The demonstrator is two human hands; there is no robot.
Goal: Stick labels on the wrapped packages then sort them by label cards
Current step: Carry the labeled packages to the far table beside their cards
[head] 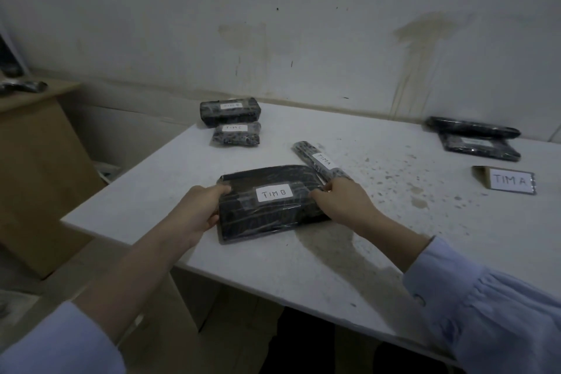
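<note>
A flat black wrapped package (267,212) with a white label reading TIM B lies near the front of the white table (394,222). My left hand (198,209) grips its left edge and my right hand (343,200) holds its right edge. A slim wrapped package (318,161) labelled TIM A lies just behind, touching the flat one's far right corner. A folded card (510,181) reading TIM A stands at the right. Two labelled packages sit at the back left, one (230,111) behind the other (236,133). Two more packages (476,140) are stacked at the back right.
A stained wall runs behind the table. A brown cabinet (36,161) stands to the left with dark wrapped items (22,86) on top. Cardboard boxes sit on the floor below the table's front left edge.
</note>
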